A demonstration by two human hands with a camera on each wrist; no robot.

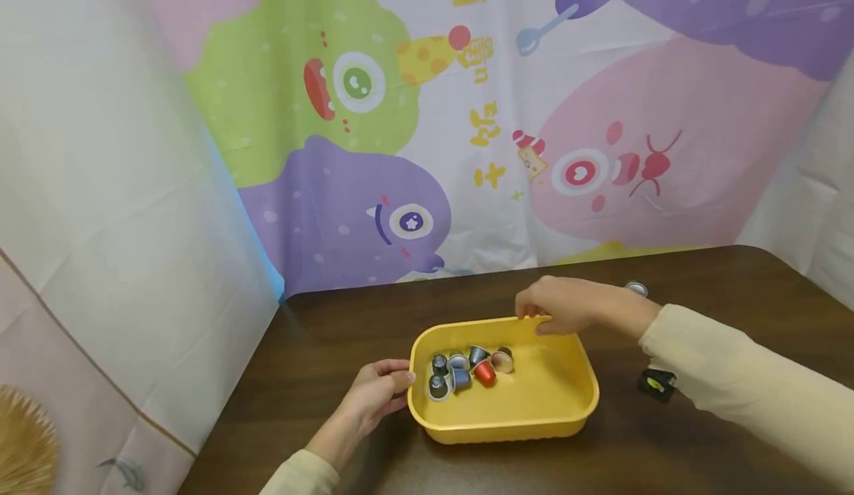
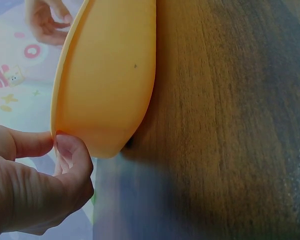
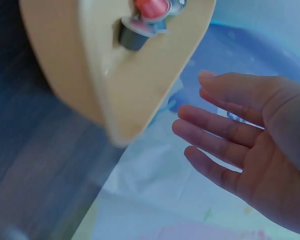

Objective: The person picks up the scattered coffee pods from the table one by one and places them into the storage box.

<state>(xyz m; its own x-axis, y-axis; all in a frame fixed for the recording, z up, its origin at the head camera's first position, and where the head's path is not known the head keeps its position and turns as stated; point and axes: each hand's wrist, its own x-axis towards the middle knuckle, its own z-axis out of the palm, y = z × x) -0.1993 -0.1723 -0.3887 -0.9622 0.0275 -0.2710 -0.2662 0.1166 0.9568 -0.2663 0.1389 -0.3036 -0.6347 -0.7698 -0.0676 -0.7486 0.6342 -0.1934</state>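
Observation:
A yellow plastic tub point(image 1: 547, 391) stands on the table. Several coffee capsules lie in its left part, among them a red coffee capsule point(image 1: 485, 373), a blue one and some dark ones. My left hand point(image 1: 376, 391) is at the tub's left end; in the left wrist view, thumb and forefinger pinch its rim point(image 2: 54, 115). Over the far right corner of the tub hovers my right hand point(image 1: 560, 306). The right wrist view shows that hand point(image 3: 240, 135) with fingers loosely extended, nothing between them, apart from the tub wall.
On the brown wooden table point(image 1: 320, 339), a silver-rimmed capsule point(image 1: 637, 288) lies behind the right wrist. A small black object with a yellow-green mark point(image 1: 657, 384) is partly under the right sleeve. A cartoon-printed curtain point(image 1: 494, 228) hangs along the back edge.

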